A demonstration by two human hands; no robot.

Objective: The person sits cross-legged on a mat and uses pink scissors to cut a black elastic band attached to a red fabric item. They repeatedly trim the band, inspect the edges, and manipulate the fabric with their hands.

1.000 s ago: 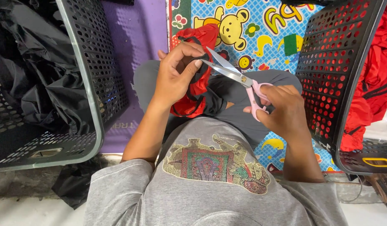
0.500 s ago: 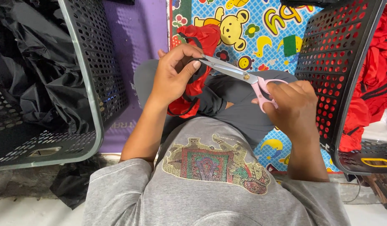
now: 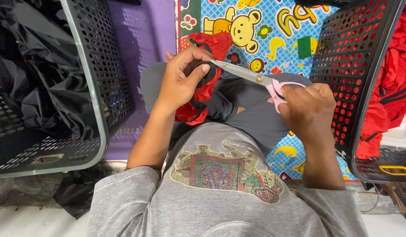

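While left hand (image 3: pixel 183 79) pinches red-and-black fabric piece (image 3: pixel 203 85) over lap, right hand (image 3: pixel 306 107) grips pink-handled scissors (image 3: pixel 260 81), blades nearly closed, tips at cloth edge, about 9 o'clock from handles. Fabric looks thin, floppy, light, probably slippery-ish; best pinched taut right beside blades. Black mesh basket (image 3: pixel 102 87) with dark cloth at 9, another basket (image 3: pixel 356 70) with red cloth at 3. Cartoon mat (image 3: pixel 260 30) underneath.
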